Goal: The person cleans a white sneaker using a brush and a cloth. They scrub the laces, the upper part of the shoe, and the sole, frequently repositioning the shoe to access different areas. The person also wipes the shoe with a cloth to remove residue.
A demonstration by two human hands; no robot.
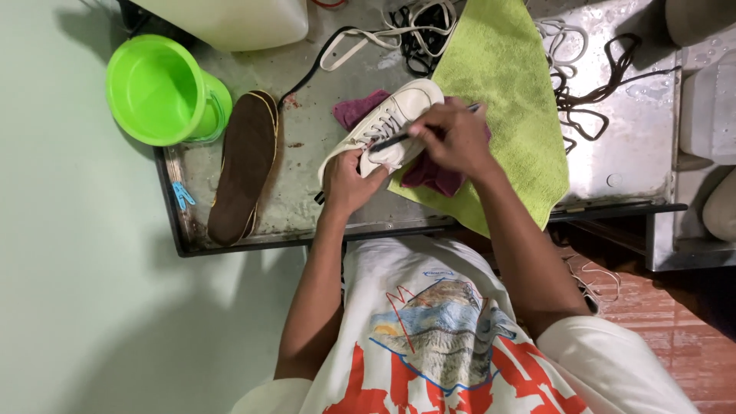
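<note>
A white low-top leather sneaker [387, 126] is held above the wet metal surface [307, 192], its long axis running from about seven o'clock at the heel to one o'clock at the toe. The heel end is gripped by the left hand [349, 180], fingers closed around the shoe's rear, so the sneaker lies directly at twelve to one o'clock of that hand. The right hand [452, 138] is clenched around a thin dark stick-like tool [395, 140], whose tip is pointed toward nine o'clock, into the lace area of the shoe; what kind of tool it is cannot be told. Both hands are touching the work, the right being nearer the shoe's middle. A magenta cloth [433, 176] is bunched beneath the right hand, over a lime-green towel [506, 100] spread toward two o'clock. A brown foam insole [244, 165] is laid at nine o'clock of the sneaker, with a bright green plastic bucket [157, 88] at ten o'clock. Loose white and dark shoelaces [414, 27] are tangled at twelve o'clock.
</note>
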